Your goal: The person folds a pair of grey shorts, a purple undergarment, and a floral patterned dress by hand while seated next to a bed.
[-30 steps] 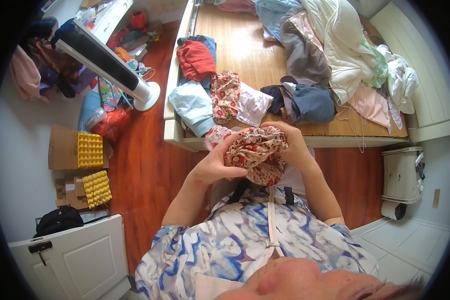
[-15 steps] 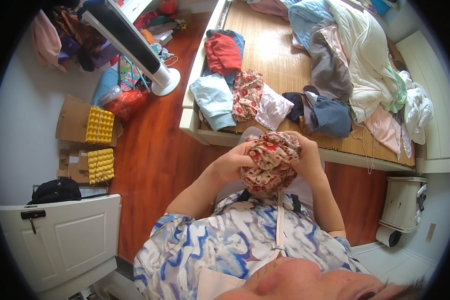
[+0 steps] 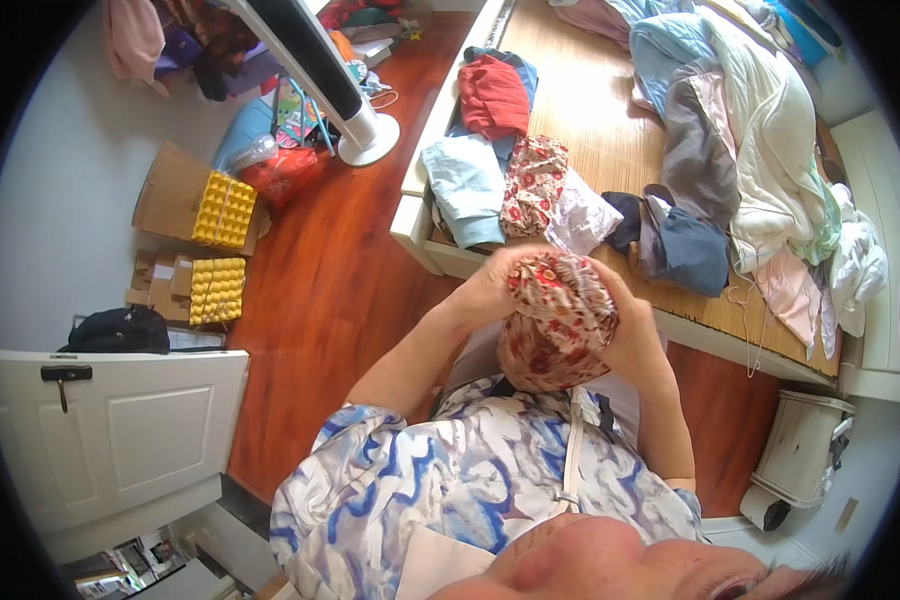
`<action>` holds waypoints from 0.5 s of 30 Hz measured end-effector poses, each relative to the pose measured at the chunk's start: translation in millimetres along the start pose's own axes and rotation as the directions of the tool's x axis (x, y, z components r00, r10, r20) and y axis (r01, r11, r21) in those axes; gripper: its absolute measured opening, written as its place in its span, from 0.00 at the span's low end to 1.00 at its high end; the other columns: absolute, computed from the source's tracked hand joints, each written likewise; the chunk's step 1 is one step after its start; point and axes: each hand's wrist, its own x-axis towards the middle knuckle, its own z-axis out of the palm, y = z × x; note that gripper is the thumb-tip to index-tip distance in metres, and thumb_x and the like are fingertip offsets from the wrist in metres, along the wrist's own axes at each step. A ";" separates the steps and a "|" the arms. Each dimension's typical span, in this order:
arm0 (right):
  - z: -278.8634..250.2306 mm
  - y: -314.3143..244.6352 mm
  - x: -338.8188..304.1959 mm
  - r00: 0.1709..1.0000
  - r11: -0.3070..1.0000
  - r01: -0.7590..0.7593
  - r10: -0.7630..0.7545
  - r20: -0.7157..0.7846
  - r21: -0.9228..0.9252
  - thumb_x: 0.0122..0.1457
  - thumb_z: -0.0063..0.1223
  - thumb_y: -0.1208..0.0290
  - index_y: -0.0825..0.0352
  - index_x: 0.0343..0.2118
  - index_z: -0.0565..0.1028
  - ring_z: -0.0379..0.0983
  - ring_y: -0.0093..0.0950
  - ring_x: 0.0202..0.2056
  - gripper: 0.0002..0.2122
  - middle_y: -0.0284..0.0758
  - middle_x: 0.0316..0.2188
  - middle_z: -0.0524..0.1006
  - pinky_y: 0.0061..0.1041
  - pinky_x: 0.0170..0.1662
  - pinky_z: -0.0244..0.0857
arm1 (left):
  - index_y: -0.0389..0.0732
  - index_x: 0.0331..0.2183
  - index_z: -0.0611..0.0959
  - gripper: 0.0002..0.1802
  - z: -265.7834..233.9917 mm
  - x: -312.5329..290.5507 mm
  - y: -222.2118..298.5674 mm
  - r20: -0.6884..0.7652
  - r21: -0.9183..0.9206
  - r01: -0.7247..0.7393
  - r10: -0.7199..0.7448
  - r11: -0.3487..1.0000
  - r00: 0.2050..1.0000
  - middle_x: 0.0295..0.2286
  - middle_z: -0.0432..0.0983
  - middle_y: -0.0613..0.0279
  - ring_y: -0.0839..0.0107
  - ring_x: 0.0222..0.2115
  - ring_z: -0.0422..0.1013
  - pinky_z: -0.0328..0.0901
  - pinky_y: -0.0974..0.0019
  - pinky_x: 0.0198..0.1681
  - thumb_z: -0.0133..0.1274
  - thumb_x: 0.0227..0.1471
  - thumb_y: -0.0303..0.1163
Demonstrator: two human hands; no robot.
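Note:
A bunched floral garment (image 3: 555,335), cream with red flowers, hangs in front of my body near the bed's edge. At its upper left my left hand (image 3: 488,288) is closed on the fabric, with the fingers partly blurred. My right hand (image 3: 632,325) grips the right side, fingers curled behind the cloth. What kind of garment it is cannot be made out. Just beyond, on the bed (image 3: 595,110), lie a folded floral garment (image 3: 536,185), a light blue one (image 3: 465,190), a red one (image 3: 494,95) and a white one (image 3: 582,212).
Dark blue folded clothes (image 3: 695,250) and a heap of bedding (image 3: 765,130) cover the bed's right side. A tower fan (image 3: 370,138) stands left of the bed. Yellow egg trays (image 3: 217,290) and cardboard are by the wall, near a white door (image 3: 160,430). A bin (image 3: 802,450) stands at the right.
The floral garment has shifted slightly and is bunched more upright between my hands. My left hand has moved up along its top edge. The whole view has turned a little.

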 end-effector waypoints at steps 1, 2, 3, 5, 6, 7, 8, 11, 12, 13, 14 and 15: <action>0.0 12.9 1.4 0.998 0.991 0.012 -0.019 -0.053 -0.135 0.45 0.62 0.80 0.67 0.54 0.68 0.75 0.35 0.44 0.29 0.46 0.43 0.77 0.28 0.46 0.67 | 0.32 0.51 0.73 0.27 2.4 -5.7 -6.0 0.076 -0.256 0.131 -0.115 0.958 0.990 0.45 0.76 0.56 0.70 0.46 0.72 0.66 0.66 0.51 0.60 0.49 0.26; -2.1 26.7 2.5 0.993 0.964 0.016 -0.046 -0.104 -0.266 0.44 0.61 0.81 0.66 0.51 0.71 0.77 0.42 0.42 0.26 0.48 0.40 0.77 0.31 0.43 0.69 | 0.32 0.51 0.73 0.27 4.6 -11.4 -12.2 0.179 -0.483 0.266 -0.203 0.834 0.963 0.46 0.76 0.58 0.70 0.46 0.72 0.66 0.67 0.51 0.59 0.49 0.24; -3.2 29.9 4.1 0.991 0.992 -0.004 -0.013 -0.130 -0.129 0.45 0.59 0.82 0.68 0.46 0.74 0.77 0.43 0.38 0.21 0.47 0.40 0.77 0.30 0.40 0.69 | 0.32 0.53 0.71 0.29 10.0 -15.0 0.1 0.273 -0.577 0.323 -0.196 0.750 0.942 0.47 0.75 0.56 0.70 0.48 0.71 0.65 0.65 0.54 0.58 0.47 0.21; -7.2 34.2 5.4 0.988 0.984 0.023 -0.050 -0.149 -0.179 0.45 0.58 0.82 0.68 0.45 0.74 0.77 0.42 0.37 0.20 0.46 0.40 0.76 0.29 0.40 0.69 | 0.33 0.56 0.68 0.34 13.9 -18.0 10.1 0.270 -0.532 0.248 -0.115 0.810 0.956 0.49 0.73 0.54 0.68 0.49 0.70 0.63 0.63 0.55 0.58 0.45 0.21; -10.5 37.5 6.5 0.982 0.972 0.046 -0.087 -0.170 -0.232 0.46 0.57 0.82 0.69 0.44 0.74 0.76 0.42 0.36 0.19 0.45 0.39 0.76 0.27 0.39 0.68 | 0.34 0.56 0.67 0.36 19.4 -17.0 20.0 0.245 -0.494 0.185 -0.068 0.850 0.967 0.49 0.73 0.53 0.67 0.49 0.70 0.63 0.62 0.55 0.58 0.44 0.22; -11.1 44.8 7.9 0.956 0.939 0.215 -0.258 -0.137 -0.270 0.46 0.55 0.85 0.69 0.46 0.73 0.76 0.36 0.36 0.20 0.42 0.39 0.77 0.25 0.42 0.68 | 0.34 0.56 0.67 0.36 20.0 -16.7 22.3 0.237 -0.494 0.179 -0.066 0.851 0.969 0.49 0.73 0.53 0.67 0.49 0.70 0.63 0.62 0.55 0.58 0.44 0.22; -9.4 49.3 -1.4 0.956 0.938 0.222 -0.263 -0.131 -0.266 0.46 0.55 0.85 0.69 0.46 0.73 0.76 0.36 0.36 0.20 0.42 0.39 0.77 0.25 0.42 0.68 | 0.36 0.57 0.67 0.36 20.2 -16.4 24.1 0.123 -0.039 0.013 -0.008 0.999 0.992 0.47 0.74 0.51 0.63 0.47 0.72 0.64 0.61 0.53 0.58 0.44 0.23; -10.8 49.5 -15.6 0.938 0.703 -0.180 -0.087 0.335 0.688 0.53 0.59 0.71 0.74 0.55 0.67 0.72 0.28 0.48 0.26 0.37 0.51 0.73 0.27 0.52 0.64 | 0.37 0.56 0.68 0.36 13.0 -11.9 7.3 -0.081 0.793 -0.142 0.334 0.593 0.939 0.36 0.76 0.47 0.49 0.40 0.73 0.68 0.58 0.44 0.58 0.43 0.28; -5.0 51.6 -22.4 0.932 0.637 -0.225 -0.080 0.354 0.737 0.48 0.63 0.75 0.75 0.58 0.63 0.70 0.27 0.51 0.33 0.38 0.54 0.70 0.28 0.53 0.64 | 0.36 0.55 0.68 0.35 13.3 -8.7 7.2 -0.114 0.836 -0.100 0.350 0.540 0.930 0.34 0.76 0.46 0.47 0.39 0.73 0.68 0.57 0.42 0.58 0.43 0.28; -1.0 36.8 -21.1 0.937 0.674 -0.193 -0.088 0.337 0.713 0.46 0.64 0.77 0.75 0.57 0.63 0.69 0.25 0.50 0.34 0.36 0.52 0.71 0.26 0.54 0.63 | 0.36 0.55 0.68 0.35 13.4 -10.0 8.5 -0.120 0.838 -0.095 0.351 0.537 0.929 0.34 0.76 0.46 0.47 0.39 0.73 0.68 0.57 0.42 0.58 0.43 0.28; -1.6 20.0 -19.9 0.942 0.709 -0.159 -0.098 0.319 0.687 0.43 0.64 0.80 0.75 0.57 0.63 0.68 0.22 0.50 0.35 0.35 0.51 0.72 0.24 0.54 0.62 | 0.36 0.54 0.69 0.33 14.7 -10.7 11.1 -0.171 0.832 -0.076 0.384 0.549 0.907 0.36 0.77 0.48 0.51 0.40 0.74 0.69 0.58 0.43 0.57 0.45 0.28; -4.1 13.7 -16.2 0.955 0.736 -0.157 -0.057 0.291 0.658 0.41 0.65 0.81 0.75 0.57 0.63 0.68 0.22 0.50 0.36 0.35 0.51 0.72 0.24 0.54 0.62 | 0.36 0.53 0.70 0.30 15.6 -11.8 13.8 -0.220 0.827 -0.059 0.417 0.560 0.882 0.38 0.78 0.49 0.55 0.40 0.75 0.69 0.60 0.44 0.56 0.47 0.27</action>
